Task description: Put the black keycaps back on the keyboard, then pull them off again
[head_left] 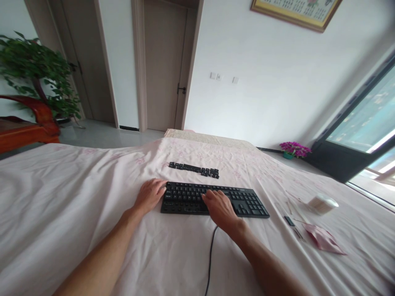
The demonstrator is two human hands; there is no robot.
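A black keyboard [243,200] lies on a table under a pale pink cloth [77,193]. My left hand [149,195] rests at the keyboard's left end, fingers touching its edge and lying loosely flat. Over the middle keys lies my right hand [219,206], fingers curled down onto them, holding nothing I can make out. A row of loose black keycaps [194,169] sits on the cloth just beyond the keyboard. The keyboard's black cable [210,255] runs toward me between my arms.
At the right on the cloth are a small white round container [321,203], a small black piece [289,220], thin tools and a pink folded cloth [322,239]. Beyond are a potted plant [37,74], a red wooden chair, doors, and a window at right.
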